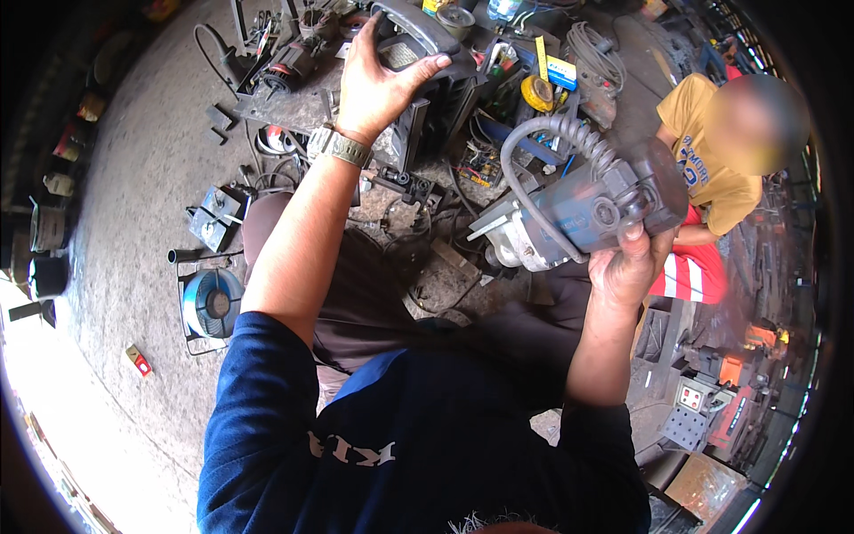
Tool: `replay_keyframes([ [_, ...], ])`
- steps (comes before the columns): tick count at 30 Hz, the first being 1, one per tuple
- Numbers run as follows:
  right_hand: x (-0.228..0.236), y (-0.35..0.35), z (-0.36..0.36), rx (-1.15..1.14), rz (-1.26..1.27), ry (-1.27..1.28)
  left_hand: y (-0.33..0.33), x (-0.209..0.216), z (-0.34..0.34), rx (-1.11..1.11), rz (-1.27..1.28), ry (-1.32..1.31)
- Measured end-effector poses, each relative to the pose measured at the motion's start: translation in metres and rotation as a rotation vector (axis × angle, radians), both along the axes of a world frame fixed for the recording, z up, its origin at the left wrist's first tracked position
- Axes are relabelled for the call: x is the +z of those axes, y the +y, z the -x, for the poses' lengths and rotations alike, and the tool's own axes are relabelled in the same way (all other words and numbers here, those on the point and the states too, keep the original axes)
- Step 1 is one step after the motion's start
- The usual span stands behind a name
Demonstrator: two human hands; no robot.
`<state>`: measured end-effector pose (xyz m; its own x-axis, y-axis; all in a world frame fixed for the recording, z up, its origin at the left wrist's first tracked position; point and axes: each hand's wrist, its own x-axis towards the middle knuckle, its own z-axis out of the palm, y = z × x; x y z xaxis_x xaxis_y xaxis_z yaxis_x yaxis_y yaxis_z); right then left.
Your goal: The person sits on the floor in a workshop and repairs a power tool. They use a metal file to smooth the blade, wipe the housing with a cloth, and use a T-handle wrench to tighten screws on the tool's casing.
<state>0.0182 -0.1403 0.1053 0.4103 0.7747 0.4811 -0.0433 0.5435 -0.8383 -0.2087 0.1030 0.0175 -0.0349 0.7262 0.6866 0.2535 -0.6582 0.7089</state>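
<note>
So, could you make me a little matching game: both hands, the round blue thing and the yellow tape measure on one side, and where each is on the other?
1. left hand
2. right hand
3. round blue thing
4. yellow tape measure

A. supporting the grey motor tool
B. beside a blue-and-white box
C. on the floor, left of the person's left arm
D. at a curved black handle

Pairs: 1-D, 2-A, 3-C, 4-B

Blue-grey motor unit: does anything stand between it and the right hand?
Nothing visible does. The right hand holds the motor unit directly, thumb against its housing; the looped grey cable lies left of the thumb.
</note>
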Motion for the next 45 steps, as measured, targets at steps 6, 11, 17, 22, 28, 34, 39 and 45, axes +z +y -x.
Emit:
replay_keyframes([
  [6, 0.014, 0.01, -0.018, -0.095, -0.063, -0.076, -0.006, -0.001, 0.005, 0.117, 0.054, 0.087],
  [11, 0.032, 0.021, -0.014, -0.055, -0.127, -0.038, -0.112, -0.012, 0.015, 0.072, 0.271, -0.45],
  [17, 0.054, 0.035, 0.002, -0.047, -0.135, -0.095, -0.196, -0.049, -0.015, -0.52, 0.853, -0.42],
  [22, 0.063, 0.043, 0.016, -0.002, -0.157, -0.081, -0.188, -0.066, -0.031, -0.659, 0.885, -0.335],
  [28, 0.073, 0.053, 0.037, 0.045, -0.151, -0.075, -0.178, -0.051, -0.043, -0.825, 0.92, -0.749],
  [34, 0.079, 0.067, 0.04, 0.058, -0.136, -0.094, -0.164, -0.05, -0.049, -0.805, 0.914, -0.696],
  [39, 0.088, 0.08, 0.052, 0.068, -0.152, -0.122, -0.153, -0.043, -0.051, -0.741, 0.821, -0.608],
  [45, 0.093, 0.091, 0.053, 0.06, -0.17, -0.077, -0.148, -0.042, -0.053, -0.548, 0.626, -0.434],
])
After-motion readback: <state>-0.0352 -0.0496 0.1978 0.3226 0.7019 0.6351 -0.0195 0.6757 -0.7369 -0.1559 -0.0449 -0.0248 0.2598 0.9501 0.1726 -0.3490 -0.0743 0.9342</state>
